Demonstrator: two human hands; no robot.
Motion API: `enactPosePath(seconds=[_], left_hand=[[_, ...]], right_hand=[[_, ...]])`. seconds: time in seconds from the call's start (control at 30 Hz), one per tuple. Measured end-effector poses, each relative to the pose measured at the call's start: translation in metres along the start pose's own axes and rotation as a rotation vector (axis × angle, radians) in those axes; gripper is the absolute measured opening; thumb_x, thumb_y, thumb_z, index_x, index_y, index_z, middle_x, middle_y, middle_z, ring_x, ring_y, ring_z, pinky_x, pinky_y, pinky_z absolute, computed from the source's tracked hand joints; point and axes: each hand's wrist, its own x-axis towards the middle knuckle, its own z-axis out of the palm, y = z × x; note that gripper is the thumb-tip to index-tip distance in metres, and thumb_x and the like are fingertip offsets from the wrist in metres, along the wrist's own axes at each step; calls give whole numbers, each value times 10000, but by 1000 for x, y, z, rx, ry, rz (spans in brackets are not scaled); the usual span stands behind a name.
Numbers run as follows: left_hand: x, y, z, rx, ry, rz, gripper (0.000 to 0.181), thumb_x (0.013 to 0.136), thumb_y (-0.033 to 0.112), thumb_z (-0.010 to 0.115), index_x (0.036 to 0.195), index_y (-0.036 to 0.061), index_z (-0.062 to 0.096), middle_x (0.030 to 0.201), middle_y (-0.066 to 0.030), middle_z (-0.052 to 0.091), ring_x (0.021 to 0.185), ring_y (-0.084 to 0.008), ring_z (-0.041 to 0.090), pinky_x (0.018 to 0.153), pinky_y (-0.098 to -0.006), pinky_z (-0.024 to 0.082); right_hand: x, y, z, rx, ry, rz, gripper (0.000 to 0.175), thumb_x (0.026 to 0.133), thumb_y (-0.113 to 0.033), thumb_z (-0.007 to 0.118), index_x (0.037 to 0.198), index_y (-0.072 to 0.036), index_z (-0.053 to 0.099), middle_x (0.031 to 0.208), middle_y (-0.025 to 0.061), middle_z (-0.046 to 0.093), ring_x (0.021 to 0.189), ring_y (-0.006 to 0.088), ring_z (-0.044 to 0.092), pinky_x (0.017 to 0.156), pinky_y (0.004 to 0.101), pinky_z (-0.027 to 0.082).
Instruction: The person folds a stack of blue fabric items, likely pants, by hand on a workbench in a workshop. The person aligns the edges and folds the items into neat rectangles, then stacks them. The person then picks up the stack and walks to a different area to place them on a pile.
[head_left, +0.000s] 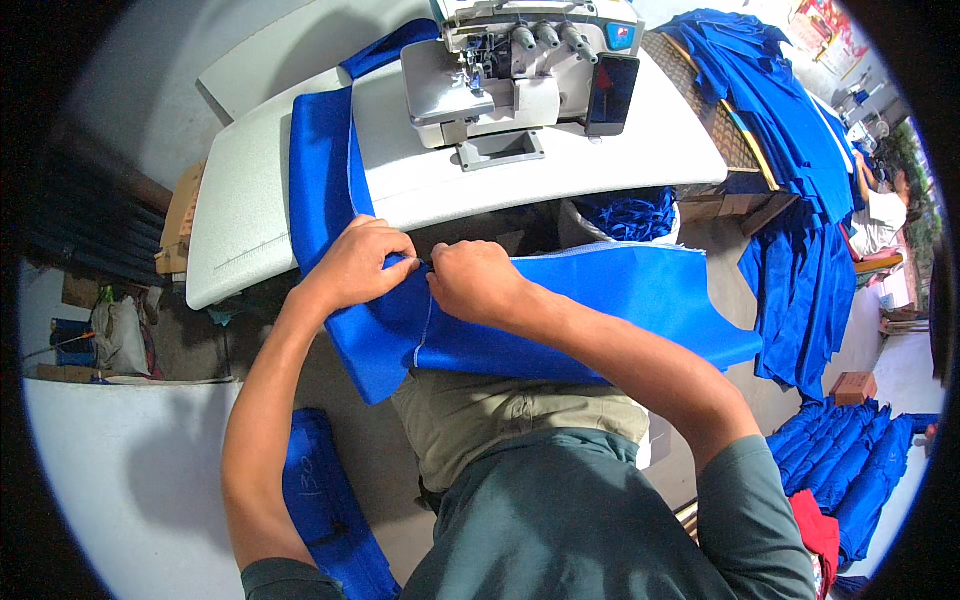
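Note:
Blue fabric (600, 300) lies across my lap, and a long strip of it runs up over the left part of the white sewing table (630, 165). My left hand (364, 259) pinches the cloth at its upper edge, thumb against fingers. Close beside it, my right hand (476, 281) grips the same edge with curled fingers. A pale stitched seam (424, 330) runs down the cloth just below the hands. Beyond them stands an overlock sewing machine (517, 82) with a metal plate at its left. What lies between my fingertips is hidden.
A phone (612, 94) leans on the machine's right side. Under the table edge, a white bin (581, 225) holds blue scraps. Blue cloth (757, 112) drapes over a stand at right, near blue bundles (847, 457). Another person (877, 217) sits far right. Folded blue fabric (322, 495) lies lower left.

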Motion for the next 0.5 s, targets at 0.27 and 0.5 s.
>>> enactPosePath(seconds=[0.27, 0.5], left_hand=[[-2, -3, 2, 5, -11, -27, 152, 895, 204, 738, 884, 53, 742, 917, -101, 734, 940, -280, 668, 948, -408, 456], [-55, -34, -39, 60, 66, -247, 197, 907, 210, 730, 872, 16, 721, 880, -140, 713, 942, -332, 662, 988, -437, 459]], right_hand=[[-2, 7, -1, -34, -185, 8, 240, 908, -207, 636, 900, -10, 772, 876, 232, 758, 848, 398, 765, 766, 489, 618], [-44, 54, -46, 421, -147, 72, 514, 964, -459, 729, 794, 18, 639, 655, 127, 589, 626, 204, 570, 598, 408, 488]])
